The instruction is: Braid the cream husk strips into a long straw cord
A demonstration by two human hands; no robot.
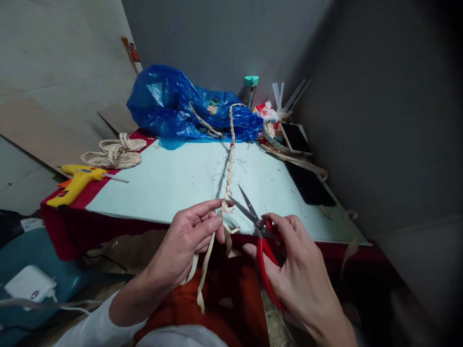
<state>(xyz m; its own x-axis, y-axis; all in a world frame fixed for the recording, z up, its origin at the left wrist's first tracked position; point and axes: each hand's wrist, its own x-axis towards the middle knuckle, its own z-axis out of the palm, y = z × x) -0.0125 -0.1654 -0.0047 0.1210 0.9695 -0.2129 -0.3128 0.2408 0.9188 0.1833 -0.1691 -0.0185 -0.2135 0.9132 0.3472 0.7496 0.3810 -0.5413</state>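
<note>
At lower centre, the left hand (188, 236) pinches the braided straw cord (229, 164) taut; the right hand (300, 270) holds the red scissors (258, 226), blades open. Best cut close, keeping the cord taut.

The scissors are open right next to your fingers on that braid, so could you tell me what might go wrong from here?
1. The open scissors in the right hand point at the left hand, which pinches the braid; a fingertip could be nicked.
2. A cut too high might sever the braid rather than only the loose strips hanging below.
3. The braid runs taut to the blue bag; tugging could drag it.
</note>
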